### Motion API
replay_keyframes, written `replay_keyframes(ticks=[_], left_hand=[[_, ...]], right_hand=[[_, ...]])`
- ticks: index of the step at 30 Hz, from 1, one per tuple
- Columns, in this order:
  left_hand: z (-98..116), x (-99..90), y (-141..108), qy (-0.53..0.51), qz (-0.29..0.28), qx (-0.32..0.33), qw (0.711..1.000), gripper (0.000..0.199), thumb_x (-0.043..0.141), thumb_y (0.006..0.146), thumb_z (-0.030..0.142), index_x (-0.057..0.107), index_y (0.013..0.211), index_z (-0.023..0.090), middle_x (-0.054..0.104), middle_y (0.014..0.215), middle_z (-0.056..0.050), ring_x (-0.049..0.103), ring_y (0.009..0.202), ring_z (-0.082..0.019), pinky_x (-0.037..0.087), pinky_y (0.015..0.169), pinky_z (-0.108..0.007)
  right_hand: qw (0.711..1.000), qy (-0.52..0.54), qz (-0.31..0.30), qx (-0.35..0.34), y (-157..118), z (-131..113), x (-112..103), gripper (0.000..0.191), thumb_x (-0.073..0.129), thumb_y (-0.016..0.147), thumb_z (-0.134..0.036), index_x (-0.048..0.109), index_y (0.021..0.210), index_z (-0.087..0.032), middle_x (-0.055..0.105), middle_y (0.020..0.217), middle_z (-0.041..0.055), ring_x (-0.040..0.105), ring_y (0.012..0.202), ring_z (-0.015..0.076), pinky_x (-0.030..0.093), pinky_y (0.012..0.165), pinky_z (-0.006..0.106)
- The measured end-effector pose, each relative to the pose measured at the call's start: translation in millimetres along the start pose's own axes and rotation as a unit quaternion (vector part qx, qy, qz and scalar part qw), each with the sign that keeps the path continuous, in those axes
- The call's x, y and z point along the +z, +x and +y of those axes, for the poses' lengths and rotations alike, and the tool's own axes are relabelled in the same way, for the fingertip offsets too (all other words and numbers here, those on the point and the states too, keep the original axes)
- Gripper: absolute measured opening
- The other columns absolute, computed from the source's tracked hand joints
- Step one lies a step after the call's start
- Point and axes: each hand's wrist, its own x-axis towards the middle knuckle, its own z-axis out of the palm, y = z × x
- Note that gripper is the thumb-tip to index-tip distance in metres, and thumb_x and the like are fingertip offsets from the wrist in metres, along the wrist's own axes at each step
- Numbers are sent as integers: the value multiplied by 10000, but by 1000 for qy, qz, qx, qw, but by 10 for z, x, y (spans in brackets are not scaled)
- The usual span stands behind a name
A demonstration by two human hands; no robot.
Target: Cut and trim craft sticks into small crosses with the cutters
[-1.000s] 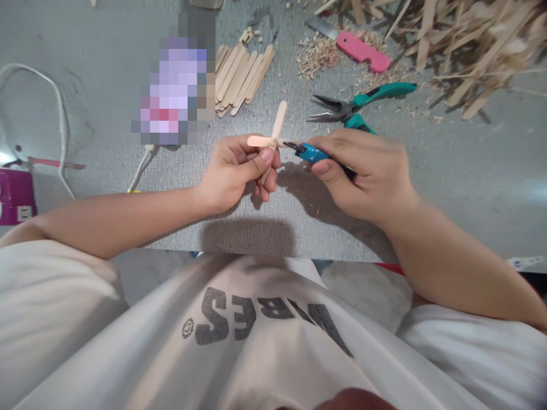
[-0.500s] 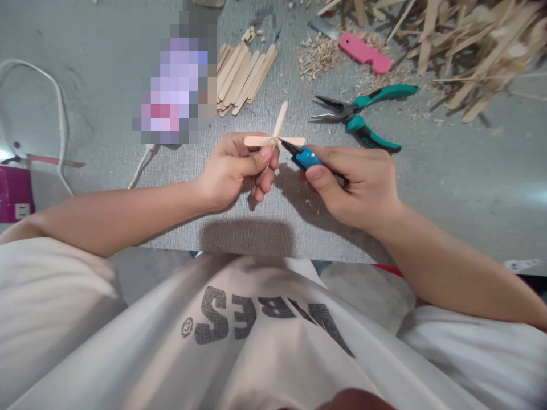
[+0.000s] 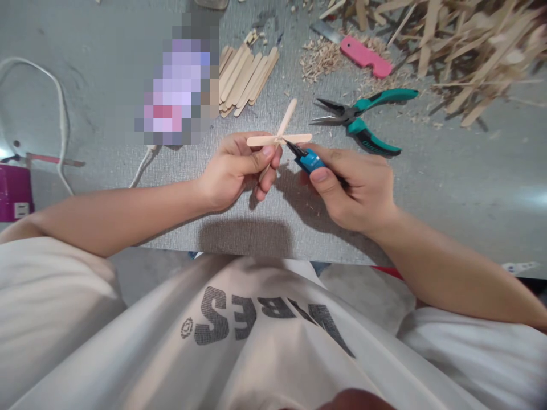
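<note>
Between the thumb and fingers of my left hand is a propeller-like piece of crossed wooden sticks. One arm points left, one right and one up, and a thin part runs down along the fingers. My right hand is closed around a blue-handled tool with dark pointed jaws. The tips of those jaws are at the middle of the wooden piece, just right of the crossing. Whether the jaws grip the wood cannot be made out.
Teal-handled pliers lie open beyond my right hand. Flat sticks, a pink-handled knife, shavings and a heap of wood strips lie farther back. A white cable loops at left, near a blurred device.
The wooden piece has shifted slightly right and its upper arm leans more to the right. The blue-handled tool has moved slightly right with it.
</note>
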Motion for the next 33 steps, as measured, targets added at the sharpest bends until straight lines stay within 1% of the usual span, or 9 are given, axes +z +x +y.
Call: replay_keyframes(ticks=[3, 7, 11, 14, 18, 21, 26, 30, 33], left_hand=[[-10, -2, -1, -5, -3, 1, 1000, 587, 941, 882, 696, 622, 800, 210, 625, 568, 50, 580, 428, -95, 525, 411, -219], [-2, 6, -3, -8, -12, 6, 1000, 572, 934, 900, 677, 622, 809, 206, 616, 563, 57, 572, 417, -91, 506, 402, -208], [20, 30, -6, -2, -4, 1, 1000, 586, 933, 887, 685, 602, 806, 208, 607, 553, 67, 567, 413, -90, 494, 400, -206], [30, 37, -11, 8, 3, -4, 1000, 580, 932, 884, 680, 603, 807, 208, 610, 559, 69, 568, 418, -90, 501, 409, -213], [31, 32, -21, 16, 7, -4, 1000, 594, 937, 877, 701, 610, 805, 211, 619, 561, 68, 570, 419, -93, 498, 408, -218], [24, 25, -29, 28, 14, 1, 1000, 598, 937, 878, 716, 626, 813, 208, 631, 567, 65, 577, 425, -94, 502, 411, -219], [4, 14, -32, 50, 22, 14, 998, 621, 942, 855, 748, 635, 820, 210, 631, 575, 58, 596, 437, -105, 497, 407, -228], [-8, 12, -38, 75, 28, 12, 997, 640, 909, 872, 782, 616, 816, 215, 641, 605, 50, 613, 458, -108, 516, 428, -241], [-20, 7, -45, 88, 31, 13, 996, 644, 897, 877, 794, 614, 827, 218, 651, 620, 45, 627, 470, -116, 525, 436, -250]], right_hand=[[1000, -3, 6, -20, -2, 13, 3, 404, 558, 1182, -470, 817, 1430, -284, 818, 858, 14, 764, 712, 209, 607, 685, 371], [1000, -7, -2, 11, -13, -9, -4, 426, 518, 1197, -533, 805, 1452, -348, 813, 857, 23, 767, 720, 230, 620, 705, 400], [999, -16, -20, 29, -10, -37, -19, 486, 484, 1201, -596, 798, 1459, -329, 815, 861, 34, 782, 743, 244, 643, 739, 418], [1000, -17, -14, 14, -5, -33, -22, 457, 504, 1210, -545, 804, 1453, -301, 814, 869, 31, 784, 751, 230, 637, 738, 399], [1000, -8, -1, -17, -6, -27, -5, 404, 561, 1205, -416, 810, 1449, -212, 809, 873, 32, 776, 763, 198, 606, 718, 347], [1000, 9, 2, -10, -5, -57, 11, 386, 562, 1204, -390, 817, 1428, -206, 813, 902, 32, 767, 775, 185, 591, 714, 330], [999, 37, -10, 28, 7, -139, 13, 398, 541, 1210, -444, 850, 1345, -231, 673, 744, -3, 644, 656, 173, 530, 670, 338], [990, 90, -58, 89, 21, -179, -20, 463, 508, 1217, -513, 869, 1200, -223, 554, 651, -29, 513, 560, 153, 467, 614, 344], [987, 91, -72, 112, 24, -186, -40, 489, 501, 1209, -564, 867, 1143, -247, 605, 671, -13, 551, 573, 166, 508, 638, 359]])
